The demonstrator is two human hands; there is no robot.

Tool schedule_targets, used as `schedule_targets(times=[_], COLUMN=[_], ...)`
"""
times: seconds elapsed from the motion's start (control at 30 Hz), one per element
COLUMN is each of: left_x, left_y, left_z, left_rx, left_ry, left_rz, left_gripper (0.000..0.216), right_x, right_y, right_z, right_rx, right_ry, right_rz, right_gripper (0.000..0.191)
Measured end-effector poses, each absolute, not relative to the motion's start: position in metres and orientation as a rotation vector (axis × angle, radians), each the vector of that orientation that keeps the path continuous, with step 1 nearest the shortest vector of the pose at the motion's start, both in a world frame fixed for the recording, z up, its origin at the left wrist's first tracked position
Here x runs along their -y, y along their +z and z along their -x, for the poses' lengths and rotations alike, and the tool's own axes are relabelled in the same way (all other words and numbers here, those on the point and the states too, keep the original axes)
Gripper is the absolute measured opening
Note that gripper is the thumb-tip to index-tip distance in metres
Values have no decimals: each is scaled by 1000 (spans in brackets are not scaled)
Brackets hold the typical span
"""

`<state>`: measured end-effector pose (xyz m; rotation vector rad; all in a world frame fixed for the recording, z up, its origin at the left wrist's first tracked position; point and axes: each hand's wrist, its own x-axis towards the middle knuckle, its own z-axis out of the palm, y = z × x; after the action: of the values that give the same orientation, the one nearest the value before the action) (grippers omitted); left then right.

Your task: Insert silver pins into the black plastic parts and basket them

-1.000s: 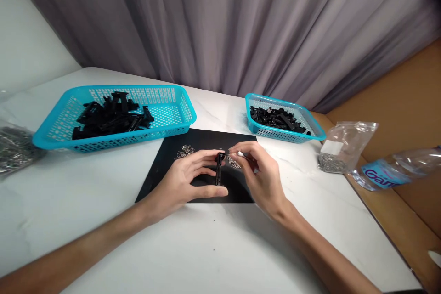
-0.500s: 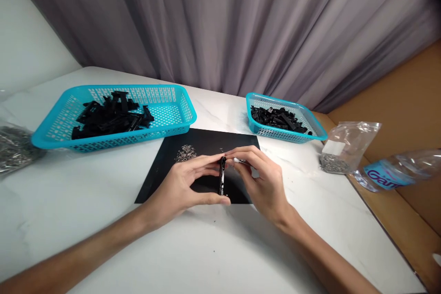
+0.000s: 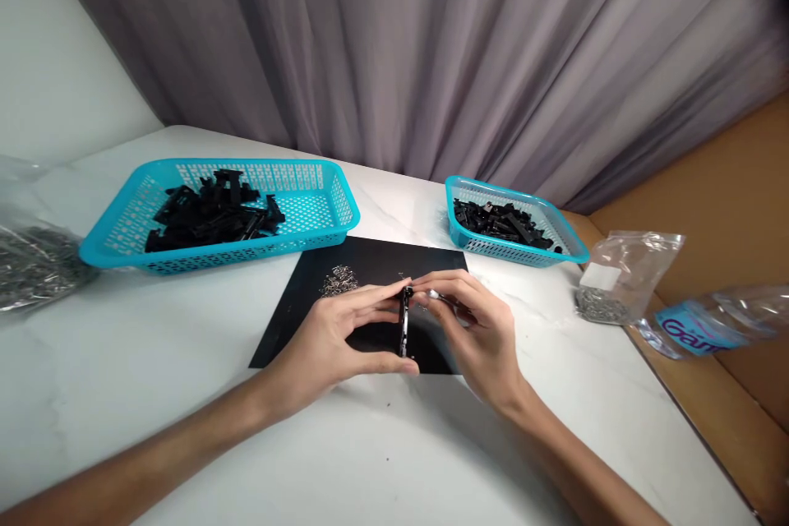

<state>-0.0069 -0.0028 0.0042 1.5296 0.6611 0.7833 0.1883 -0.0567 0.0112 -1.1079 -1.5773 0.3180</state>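
Note:
My left hand is closed on a narrow black plastic part, held on edge between the thumb below and the fingers above. My right hand is closed too, its fingertips at the far end of that part. A slim white-tipped tool lies in the right hand's grip; the fingers hide most of it and I cannot tell its kind. Beneath both hands is a black mat. A pile of small shiny metal pieces sits on it beyond my left hand, with a few loose ones near the right fingertips.
A large blue basket of black plastic parts stands at the left, a smaller blue basket of similar parts at the right. Bags of metal pieces lie at far left and right. A plastic bottle lies at the right edge.
The whole view has shifted slightly, so everything sits a little lower and further right. Both hands keep nearly the same hold; the black part shows a brighter edge.

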Motion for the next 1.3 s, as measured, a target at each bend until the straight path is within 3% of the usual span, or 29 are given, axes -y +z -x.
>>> schedule_targets(times=[0.63, 0.93, 1.17, 1.3], left_x=[3, 1, -2, -2], left_y=[0, 10, 11, 11], left_z=[9, 8, 6, 5], left_rx=[-636, -608, -632, -625], left_ry=[770, 770, 723, 718], left_rz=[-1539, -1402, -1297, -1275], left_gripper=[81, 76, 76, 76], right_x=[59, 54, 52, 47], right_y=[-5, -10, 5, 6], right_z=[-187, -189, -191, -193], right_rx=[1809, 1795, 1551, 1402], right_ry=[-353, 81, 648, 786], right_rz=[1139, 1037, 1088, 1073], right_gripper=[24, 38, 22, 16])
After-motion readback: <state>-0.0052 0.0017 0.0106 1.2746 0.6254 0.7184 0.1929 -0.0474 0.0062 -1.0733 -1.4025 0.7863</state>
